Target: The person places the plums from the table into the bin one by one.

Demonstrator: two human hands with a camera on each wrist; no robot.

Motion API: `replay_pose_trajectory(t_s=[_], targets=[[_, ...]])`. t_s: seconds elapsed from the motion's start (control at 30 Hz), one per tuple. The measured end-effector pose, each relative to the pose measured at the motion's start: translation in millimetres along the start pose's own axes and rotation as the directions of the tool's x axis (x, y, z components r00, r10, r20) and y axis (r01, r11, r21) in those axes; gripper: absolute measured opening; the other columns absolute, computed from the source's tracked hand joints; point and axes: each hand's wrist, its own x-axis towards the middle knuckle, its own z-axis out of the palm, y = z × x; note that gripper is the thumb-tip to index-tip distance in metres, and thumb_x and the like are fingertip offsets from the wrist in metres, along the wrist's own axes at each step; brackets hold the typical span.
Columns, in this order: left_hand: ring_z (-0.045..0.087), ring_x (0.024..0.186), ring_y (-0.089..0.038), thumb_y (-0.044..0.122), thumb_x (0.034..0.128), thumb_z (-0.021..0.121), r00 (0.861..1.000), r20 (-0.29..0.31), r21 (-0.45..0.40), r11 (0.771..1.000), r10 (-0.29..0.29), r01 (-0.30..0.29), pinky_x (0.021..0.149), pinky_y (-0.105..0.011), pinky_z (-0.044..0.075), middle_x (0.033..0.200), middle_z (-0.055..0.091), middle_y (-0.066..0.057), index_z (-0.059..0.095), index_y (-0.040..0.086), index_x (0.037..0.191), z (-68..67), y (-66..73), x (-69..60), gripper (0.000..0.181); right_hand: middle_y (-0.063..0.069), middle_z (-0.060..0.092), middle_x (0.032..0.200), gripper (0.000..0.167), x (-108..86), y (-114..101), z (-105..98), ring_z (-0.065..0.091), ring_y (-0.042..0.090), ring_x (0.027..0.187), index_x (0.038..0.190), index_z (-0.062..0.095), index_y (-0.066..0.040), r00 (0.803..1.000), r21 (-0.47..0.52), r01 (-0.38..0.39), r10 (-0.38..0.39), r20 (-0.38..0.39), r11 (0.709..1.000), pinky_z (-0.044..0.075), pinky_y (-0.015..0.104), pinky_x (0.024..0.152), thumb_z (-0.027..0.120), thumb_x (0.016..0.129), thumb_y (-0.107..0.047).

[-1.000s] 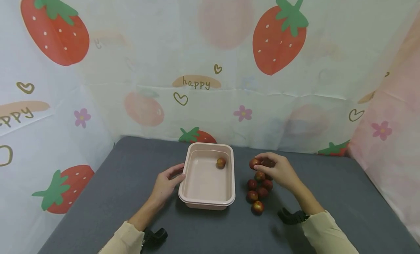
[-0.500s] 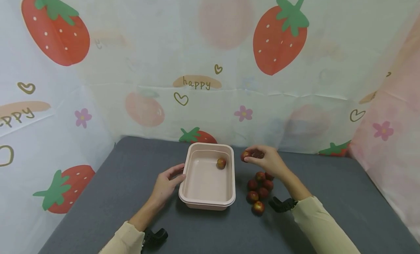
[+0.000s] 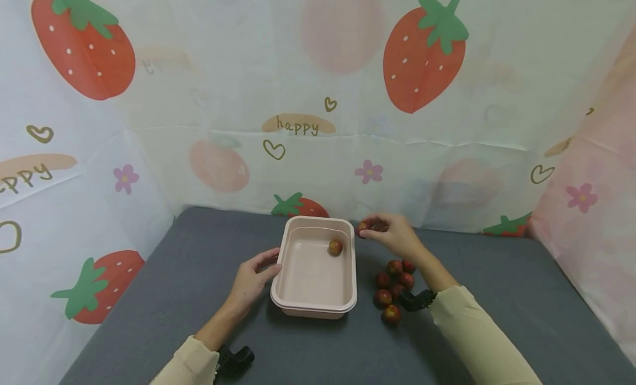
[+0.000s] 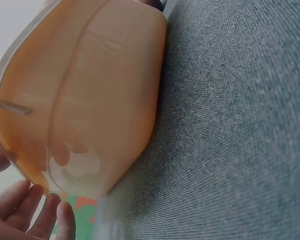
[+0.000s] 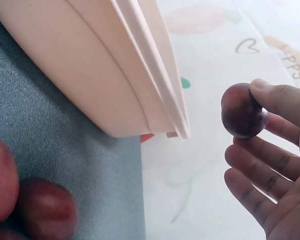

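A pale pink plastic tub (image 3: 309,280) stands on the table with one plum (image 3: 335,247) inside, at its far right. My left hand (image 3: 250,278) rests on the tub's left side. In the left wrist view its fingertips (image 4: 51,200) touch the rim, the fingers fairly straight. My right hand (image 3: 399,237) pinches a dark red plum (image 5: 242,111) between thumb and fingers. It hovers just off the tub's far right corner, the other fingers spread loosely. Several more plums (image 3: 382,298) lie in a cluster right of the tub, partly covered by the right wrist strap.
Grey cloth covers the table (image 3: 189,263). Behind it hangs a white curtain (image 3: 298,169) printed with strawberries. Black straps with camera mounts (image 3: 236,358) sit on both wrists.
My right hand has lifted the plum from the cluster and carried it left and away from me, toward the tub's far right corner. The left hand and tub have stayed put.
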Motion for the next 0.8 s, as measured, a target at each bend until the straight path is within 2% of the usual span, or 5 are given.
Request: replay_pose_trajectory(t_s=[0.17,0.47,0.8], targets=[[0.049,0.133,-0.031,0.013,0.0931,0.063,1.0,0.001,0.001,1.0,0.001,-0.001,0.108,-0.05,0.04,0.134,0.059,-0.018,0.056,0.005,0.135,-0.3,-0.3,-0.1,0.043,0.009,0.072,0.099,0.027,7.4,-0.9,5.5,0.068,0.02,0.087,0.108,0.071,-0.009,1.0,0.014,-0.002,0.002,0.013,1.0,0.056,0.036,0.078,0.074,0.086,-0.025],[0.049,0.133,-0.031,0.015,0.0937,0.063,1.0,-0.004,0.017,1.0,0.0,0.0,0.108,-0.05,0.04,0.135,0.059,-0.018,0.055,0.005,0.137,-1.1,1.1,-1.9,0.045,0.009,0.073,0.095,0.028,22.4,-7.0,17.4,0.069,0.019,0.084,0.106,0.072,-0.008,1.0,-0.016,0.028,-0.028,0.004,0.999,0.054,0.03,0.073,0.077,0.084,-0.024],[0.049,0.133,-0.031,0.014,0.0937,0.063,1.0,0.002,0.013,1.0,-0.005,0.005,0.108,-0.05,0.04,0.135,0.059,-0.017,0.055,0.006,0.136,-0.6,1.8,-1.8,0.044,0.008,0.073,0.096,0.028,34.6,-17.4,30.8,0.069,0.021,0.088,0.105,0.072,-0.008,0.999,-0.019,0.016,-0.015,0.038,1.0,0.053,0.033,0.076,0.077,0.083,-0.025]])
